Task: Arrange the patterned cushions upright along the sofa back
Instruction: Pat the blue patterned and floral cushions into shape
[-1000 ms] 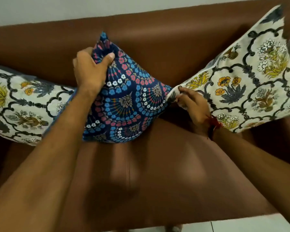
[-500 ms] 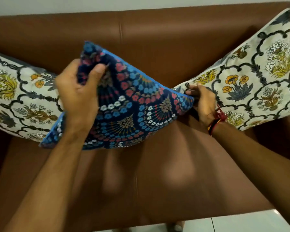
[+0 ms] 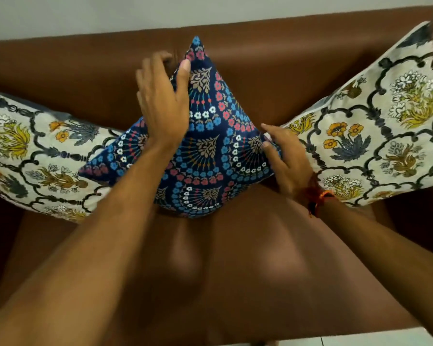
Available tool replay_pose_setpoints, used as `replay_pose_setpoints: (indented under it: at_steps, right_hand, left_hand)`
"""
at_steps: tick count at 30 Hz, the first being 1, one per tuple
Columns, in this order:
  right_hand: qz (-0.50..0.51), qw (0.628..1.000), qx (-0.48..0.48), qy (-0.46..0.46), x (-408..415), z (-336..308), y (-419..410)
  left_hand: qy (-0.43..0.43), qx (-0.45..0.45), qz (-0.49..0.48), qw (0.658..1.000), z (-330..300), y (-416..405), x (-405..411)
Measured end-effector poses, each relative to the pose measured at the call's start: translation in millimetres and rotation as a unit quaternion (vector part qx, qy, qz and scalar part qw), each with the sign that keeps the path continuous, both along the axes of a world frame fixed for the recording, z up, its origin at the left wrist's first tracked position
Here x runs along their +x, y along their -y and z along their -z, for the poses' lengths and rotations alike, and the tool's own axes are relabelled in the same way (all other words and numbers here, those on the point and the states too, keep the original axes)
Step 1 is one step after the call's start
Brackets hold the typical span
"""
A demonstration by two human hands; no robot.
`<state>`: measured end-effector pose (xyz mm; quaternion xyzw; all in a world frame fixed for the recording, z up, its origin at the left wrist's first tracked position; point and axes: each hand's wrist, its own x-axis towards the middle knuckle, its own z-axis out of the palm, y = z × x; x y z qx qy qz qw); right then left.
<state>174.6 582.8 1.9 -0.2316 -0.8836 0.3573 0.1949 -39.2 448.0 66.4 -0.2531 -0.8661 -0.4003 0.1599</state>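
Observation:
A dark blue patterned cushion (image 3: 210, 151) stands on one corner against the middle of the brown sofa back (image 3: 273, 71), its top corner pointing up. My left hand (image 3: 163, 101) lies spread over its upper left edge, fingers reaching behind it and thumb on the front. At the cushion's right corner my right hand (image 3: 285, 158) rests with loosely bent fingers. A cream floral cushion (image 3: 33, 158) leans at the left, partly behind the blue one. Another cream floral cushion (image 3: 375, 126) leans at the right.
The brown leather seat (image 3: 235, 270) stretches in front of the cushions. A pale wall (image 3: 110, 13) rises behind the sofa. A strip of light floor tile (image 3: 360, 339) shows at the bottom right. Red and orange threads (image 3: 315, 196) circle my right wrist.
The blue cushion has turned from lying tilted and flat to standing on a corner against the sofa back. My left hand loosened from a clutch to a spread hold; my right hand stayed at the right corner.

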Motion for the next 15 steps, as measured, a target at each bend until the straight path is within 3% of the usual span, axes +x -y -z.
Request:
replay_pose_setpoints:
  at_steps: [3, 6, 9, 15]
  right_hand:
    - [-0.058, 0.993, 0.097, -0.04, -17.1, -0.7, 13.4]
    - [-0.098, 0.979, 0.169, -0.066, -49.1, 0.2, 30.4]
    - [-0.076, 0.986, 0.141, -0.052, -83.4, 5.7, 43.1]
    - [0.058, 0.998, 0.034, -0.012, -111.2, 25.5, 19.0]
  left_hand:
    - [-0.111, -0.015, -0.03, 0.993, 27.8, 24.4, 33.3]
    - [-0.163, -0.168, 0.002, 0.972, 65.0, 41.2, 51.4]
    - [-0.178, -0.242, 0.0, 0.954, 85.5, 40.6, 35.5]
    - [-0.148, -0.234, -0.03, 0.96, 91.1, 44.8, -5.8]
